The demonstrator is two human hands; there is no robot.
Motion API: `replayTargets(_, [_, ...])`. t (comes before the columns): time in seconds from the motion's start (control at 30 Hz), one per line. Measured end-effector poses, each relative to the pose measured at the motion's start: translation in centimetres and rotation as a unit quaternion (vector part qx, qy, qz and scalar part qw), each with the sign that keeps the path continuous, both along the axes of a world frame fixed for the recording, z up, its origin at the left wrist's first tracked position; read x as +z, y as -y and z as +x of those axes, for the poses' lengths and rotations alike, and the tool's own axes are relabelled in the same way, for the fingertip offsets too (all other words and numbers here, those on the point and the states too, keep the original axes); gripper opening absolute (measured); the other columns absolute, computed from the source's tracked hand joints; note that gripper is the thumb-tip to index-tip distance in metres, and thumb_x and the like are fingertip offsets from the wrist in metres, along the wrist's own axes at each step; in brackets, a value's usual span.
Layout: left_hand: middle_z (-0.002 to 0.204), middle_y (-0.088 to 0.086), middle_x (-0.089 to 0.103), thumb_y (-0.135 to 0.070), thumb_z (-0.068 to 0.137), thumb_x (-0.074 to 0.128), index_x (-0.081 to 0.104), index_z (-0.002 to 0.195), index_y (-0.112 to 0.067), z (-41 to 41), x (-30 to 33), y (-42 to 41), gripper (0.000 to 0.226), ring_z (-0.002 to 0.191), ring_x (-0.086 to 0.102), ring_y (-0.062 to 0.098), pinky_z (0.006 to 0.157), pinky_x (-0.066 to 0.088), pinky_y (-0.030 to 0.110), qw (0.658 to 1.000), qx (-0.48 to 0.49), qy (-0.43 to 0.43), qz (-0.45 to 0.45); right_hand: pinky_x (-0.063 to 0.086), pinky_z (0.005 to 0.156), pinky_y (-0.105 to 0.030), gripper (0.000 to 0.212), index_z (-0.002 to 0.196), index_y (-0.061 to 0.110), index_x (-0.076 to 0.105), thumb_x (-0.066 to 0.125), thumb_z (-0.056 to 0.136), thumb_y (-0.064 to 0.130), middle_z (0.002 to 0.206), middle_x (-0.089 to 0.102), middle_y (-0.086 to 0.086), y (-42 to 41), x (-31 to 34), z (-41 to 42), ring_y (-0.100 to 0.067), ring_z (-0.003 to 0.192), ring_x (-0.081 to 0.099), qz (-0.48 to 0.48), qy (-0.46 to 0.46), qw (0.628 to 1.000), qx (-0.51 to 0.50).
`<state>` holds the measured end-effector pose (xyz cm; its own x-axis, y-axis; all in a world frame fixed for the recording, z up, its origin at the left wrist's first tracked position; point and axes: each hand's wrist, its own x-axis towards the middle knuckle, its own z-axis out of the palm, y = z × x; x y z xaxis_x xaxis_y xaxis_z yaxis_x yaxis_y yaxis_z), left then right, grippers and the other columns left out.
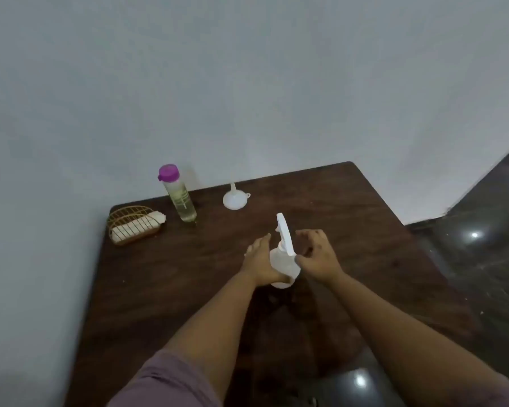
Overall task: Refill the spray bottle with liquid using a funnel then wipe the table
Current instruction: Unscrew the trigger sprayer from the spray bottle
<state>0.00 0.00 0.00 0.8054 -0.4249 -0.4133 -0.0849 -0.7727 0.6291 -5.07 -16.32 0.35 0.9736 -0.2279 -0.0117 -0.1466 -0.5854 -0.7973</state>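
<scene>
Centrally, spray bottle (283, 261) between fingers (307, 235)

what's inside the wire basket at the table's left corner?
A white folded cloth lies in the wire basket, one end poking over its right rim. The basket's floor under the cloth is covered, so anything beneath cannot be seen.

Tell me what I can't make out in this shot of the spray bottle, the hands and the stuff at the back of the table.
- Spray bottle, head view: its lower body hides behind the left hand, so its fill level is unknown.
- Right hand: motion blur hides whether its fingers grip the sprayer head.
- Purple-capped bottle: markings too small to read.
- Wire basket: the white contents are too blurred to identify.
</scene>
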Motion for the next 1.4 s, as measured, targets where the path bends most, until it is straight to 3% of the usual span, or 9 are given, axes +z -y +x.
replayTargets(0.1, [0.133,-0.008,0.054,-0.056,0.051,0.078,0.051,0.122,-0.042,0.4,-1.3,1.5,0.078,0.129,0.046,0.020,0.104,0.045,0.048,0.993,0.070,0.037,-0.086,0.050,0.086,-0.027,0.066,0.124,0.019,0.053,0.064,0.063,0.040,0.121,0.053,0.005,-1.2,-0.8,0.9,-0.009,0.107,0.055,0.032,0.027,0.999,0.014])
replayTargets(0.2, [0.088,-0.009,0.067,-0.052,0.065,0.059,0.059,0.079,-0.039,1.0,-3.6,2.4,0.020,0.091,0.065,0.017,0.082,0.055,0.046,0.985,0.107,0.068,-0.114,0.049,0.090,-0.032,0.054,0.115,0.025,0.056,0.071,0.066,0.041,0.111,0.060,0.012,-2.7,-1.8,2.0,-0.010,0.106,0.057,0.045,0.064,0.997,-0.004])
replayTargets(0.4, [0.107,0.003,0.068,-0.042,0.080,0.043,0.064,0.108,-0.014,-0.6,-3.4,3.6,0.045,0.101,0.065,0.022,0.089,0.053,0.044,0.976,0.137,0.066,-0.154,0.050,0.079,-0.016,0.034,0.096,0.036,0.066,0.080,0.066,0.044,0.094,0.063,0.013,-5.8,-1.8,2.5,-0.003,0.096,0.059,0.141,0.098,0.981,-0.092])
replayTargets(0.57, [0.146,0.007,0.049,-0.047,0.075,0.042,0.046,0.141,-0.012,-0.2,-3.5,3.7,0.075,0.136,0.045,0.021,0.113,0.036,0.040,0.962,0.206,-0.034,-0.174,0.058,0.074,-0.040,0.036,0.073,0.044,0.054,0.076,0.078,0.016,0.087,0.055,0.008,-5.5,-2.1,3.3,-0.014,0.079,0.063,0.161,0.098,0.976,-0.110])
replayTargets(0.67, [0.128,0.005,0.062,-0.044,0.088,0.043,0.059,0.127,-0.014,0.2,-3.4,3.5,0.053,0.123,0.055,0.021,0.104,0.044,0.039,0.992,0.081,0.048,-0.088,0.056,0.074,-0.034,0.025,0.075,0.045,0.058,0.075,0.076,0.028,0.086,0.055,0.011,-5.0,-2.1,3.7,-0.016,0.083,0.064,0.186,0.120,0.974,-0.051])
replayTargets(0.87, [0.112,0.003,0.067,-0.054,0.077,0.046,0.064,0.115,-0.012,0.3,-5.3,3.2,0.060,0.107,0.062,0.021,0.089,0.052,0.042,0.976,0.091,0.102,-0.170,0.052,0.080,-0.031,0.022,0.094,0.043,0.063,0.075,0.079,0.031,0.098,0.060,0.003,-3.0,-2.3,5.0,-0.010,0.092,0.064,0.198,-0.005,0.975,0.101])
replayTargets(1.07, [0.097,-0.001,0.071,-0.060,0.068,0.056,0.069,0.101,-0.011,0.9,-6.5,3.3,0.060,0.096,0.065,0.014,0.084,0.053,0.035,0.972,0.108,0.121,-0.169,0.052,0.085,-0.028,0.037,0.112,0.024,0.061,0.074,0.080,0.036,0.101,0.067,-0.002,0.4,0.3,8.1,-0.013,0.095,0.065,0.109,-0.186,0.893,0.395])
replayTargets(1.27, [0.070,-0.013,0.060,-0.045,0.072,0.059,0.053,0.070,-0.036,1.0,-6.1,3.1,0.011,0.072,0.062,0.006,0.064,0.051,0.032,0.976,0.101,0.095,-0.166,0.055,0.073,-0.029,0.040,0.088,0.014,0.065,0.091,0.059,0.023,0.084,0.069,0.002,-1.7,-1.7,2.3,-0.015,0.083,0.068,0.233,0.080,0.968,0.044])
replayTargets(1.4, [0.060,-0.017,0.054,-0.044,0.073,0.062,0.047,0.058,-0.041,1.1,-5.8,3.1,0.022,0.062,0.055,0.001,0.059,0.040,0.022,0.977,0.083,0.096,-0.170,0.056,0.072,-0.037,0.026,0.088,0.017,0.067,0.085,0.070,0.017,0.087,0.069,0.000,-1.9,-1.9,1.1,-0.020,0.085,0.067,0.262,0.095,0.960,0.032])
